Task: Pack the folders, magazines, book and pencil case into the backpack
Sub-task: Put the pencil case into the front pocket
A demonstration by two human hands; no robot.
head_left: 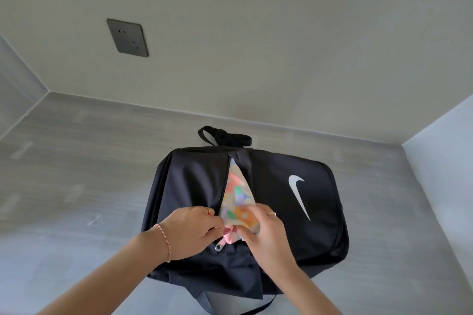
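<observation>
With the left hand (pixel 190 231) pinching the backpack (pixel 294 212) pocket edge wide, the right hand (pixel 263 235), fingers pinching the pencil case (pixel 236 194), should slide it deeper.

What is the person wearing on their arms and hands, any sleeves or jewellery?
Both forearms are bare, with no sleeves in view. The left hand has a gold-coloured ring on one finger, and a thin red-and-white twisted cord bracelet circles its wrist. The right hand wears a slim, pale ring. No watch or gloves show.
</observation>
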